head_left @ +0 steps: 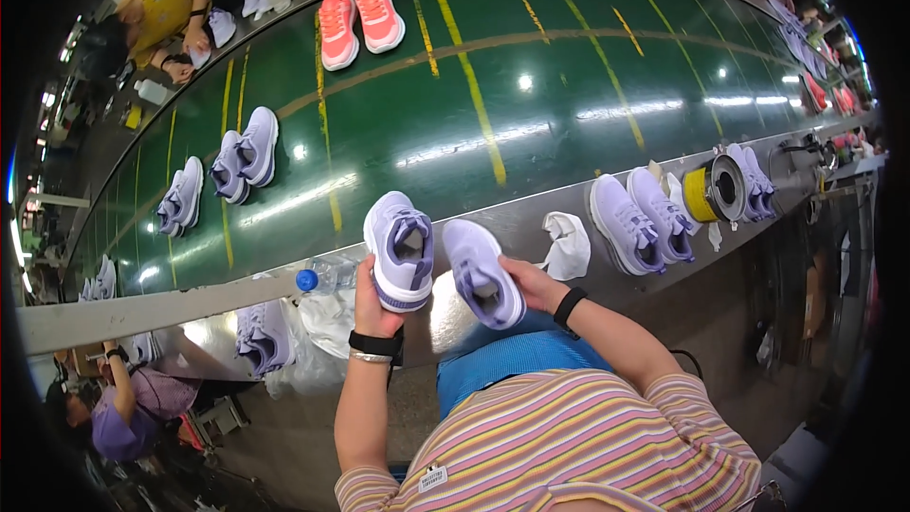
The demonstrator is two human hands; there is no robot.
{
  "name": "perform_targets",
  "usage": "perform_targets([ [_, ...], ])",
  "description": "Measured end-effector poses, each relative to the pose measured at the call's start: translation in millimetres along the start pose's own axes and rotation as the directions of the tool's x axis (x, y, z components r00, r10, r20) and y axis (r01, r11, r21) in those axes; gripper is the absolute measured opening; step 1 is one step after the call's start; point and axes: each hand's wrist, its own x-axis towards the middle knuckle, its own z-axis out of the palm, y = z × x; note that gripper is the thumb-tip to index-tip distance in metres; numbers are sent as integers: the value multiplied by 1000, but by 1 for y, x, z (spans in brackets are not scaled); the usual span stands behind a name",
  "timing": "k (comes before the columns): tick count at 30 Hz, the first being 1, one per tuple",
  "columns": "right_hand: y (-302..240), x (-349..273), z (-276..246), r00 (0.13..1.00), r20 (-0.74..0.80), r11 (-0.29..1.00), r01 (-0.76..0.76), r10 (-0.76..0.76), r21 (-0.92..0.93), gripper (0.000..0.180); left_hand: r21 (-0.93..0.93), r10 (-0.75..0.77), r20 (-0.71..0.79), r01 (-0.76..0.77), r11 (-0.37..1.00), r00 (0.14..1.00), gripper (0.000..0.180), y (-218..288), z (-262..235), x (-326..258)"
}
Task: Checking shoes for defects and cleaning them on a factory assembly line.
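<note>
A lavender sneaker (396,245) with a white sole is gripped from its outer side by my left hand (372,301); its toe points away from me. My right hand (533,286) grips a second lavender sneaker (472,261) near its heel, with the opening facing up and the toe tilted leftward. The two shoes are held side by side, a small gap between them, over the grey metal ledge in front of me. Most of my left fingers are hidden behind the shoe. A crumpled white cloth (567,245) lies just right of my right hand.
A green conveyor belt (398,123) with yellow lines carries coral sneakers (360,19) and several lavender pairs. On the ledge stand another lavender pair (637,220), a yellow tape roll (709,193) and a blue-capped bottle (327,277). A grey beam (161,308) crosses at left. Co-workers sit at left.
</note>
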Motion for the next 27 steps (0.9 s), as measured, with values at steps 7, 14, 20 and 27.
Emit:
perform_targets([
  [7, -18, -33, -5, 465, 206, -91, 257, -861, -962, 17, 155, 66, -83, -52, 987, 994, 44, -6, 9, -12],
  [14, -68, -27, -71, 453, 85, -240, -296, -887, -924, 18, 221, -19, -56, 31, 975, 998, 44, -16, 27, -16],
  [20, -81, -58, -44, 446, 21, 98, 244, -895, -965, 10, 272, -68, 18, 60, 960, 998, 45, -21, 40, -18],
  [27, -102, -107, 35, 796, 64, 583, 493, -602, -646, 7, 367, -117, 112, 69, 928, 987, 49, -26, 54, -12],
])
